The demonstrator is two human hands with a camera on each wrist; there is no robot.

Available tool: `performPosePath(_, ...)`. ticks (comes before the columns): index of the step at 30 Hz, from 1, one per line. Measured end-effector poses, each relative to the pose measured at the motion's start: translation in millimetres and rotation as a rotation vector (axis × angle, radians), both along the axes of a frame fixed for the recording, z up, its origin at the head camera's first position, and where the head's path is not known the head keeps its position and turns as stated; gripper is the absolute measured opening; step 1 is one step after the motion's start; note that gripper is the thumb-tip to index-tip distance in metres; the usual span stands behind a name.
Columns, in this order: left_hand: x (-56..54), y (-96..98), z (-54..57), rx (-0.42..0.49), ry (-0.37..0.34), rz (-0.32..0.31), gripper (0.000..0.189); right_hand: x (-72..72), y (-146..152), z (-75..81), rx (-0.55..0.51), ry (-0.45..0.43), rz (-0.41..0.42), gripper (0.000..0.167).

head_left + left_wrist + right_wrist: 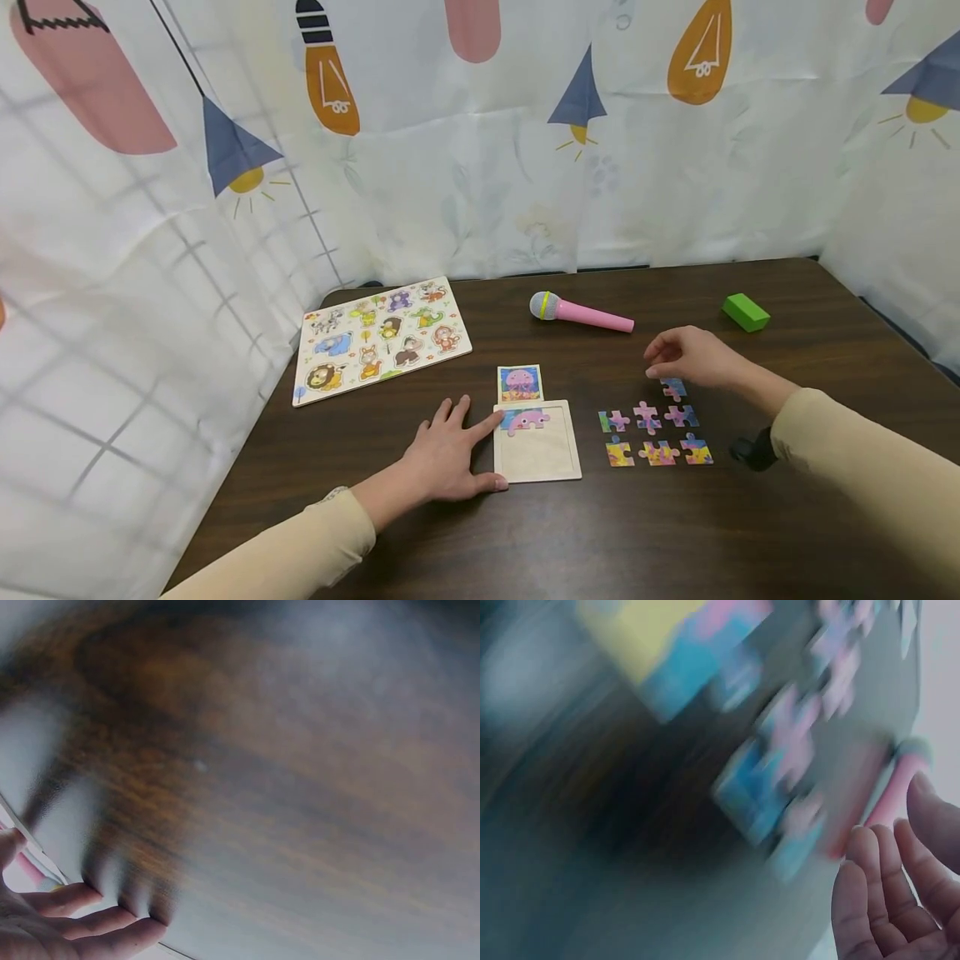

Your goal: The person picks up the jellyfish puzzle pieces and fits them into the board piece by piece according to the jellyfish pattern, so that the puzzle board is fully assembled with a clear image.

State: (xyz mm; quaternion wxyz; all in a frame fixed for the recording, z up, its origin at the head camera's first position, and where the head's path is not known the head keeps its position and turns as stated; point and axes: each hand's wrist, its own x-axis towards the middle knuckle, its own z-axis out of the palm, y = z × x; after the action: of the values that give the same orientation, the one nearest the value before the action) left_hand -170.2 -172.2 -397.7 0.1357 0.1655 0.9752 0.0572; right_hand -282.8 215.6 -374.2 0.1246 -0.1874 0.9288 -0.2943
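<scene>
My left hand (447,454) lies spread on the dark table, its index fingertip and thumb at the left edge of a square wooden puzzle tray (536,458). Joined jigsaw pieces (525,420) with a pink shape fill the tray's upper left. Just above the tray lies a small picture card (519,383) showing a pink sea creature. Over the loose pieces hovers my right hand (693,357), fingers loosely bent and nothing seen between them. It is nearest the top-right blue-and-pink jigsaw piece (673,388). Several more pieces (660,453) lie in rows below it.
A pink toy microphone (592,316) lies behind the pieces. A green block (746,312) sits at the back right. At the back left is an animal peg-puzzle board (382,337). A patterned curtain (480,192) hangs behind the table (600,533).
</scene>
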Motion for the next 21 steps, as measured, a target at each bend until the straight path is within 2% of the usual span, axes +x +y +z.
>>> performPosePath(4,0.3,-0.8,0.8,-0.002,0.003,-0.002,0.09,-2.1,25,-7.0,0.031,0.004,-0.004,0.034)
performPosePath(8,0.7,-1.7,1.0,0.003,0.003,-0.001,0.09,-2.5,39,-12.6,0.022,-0.03,0.005,0.036)
performPosePath(16,0.9,-2.3,1.0,0.011,0.009,0.001,0.09,-1.3,38,-14.8,0.0,-0.073,0.036,0.045)
performPosePath(21,1.0,-1.9,0.6,0.015,0.007,0.002,0.09,0.0,35,-16.5,0.015,-0.07,0.03,0.041)
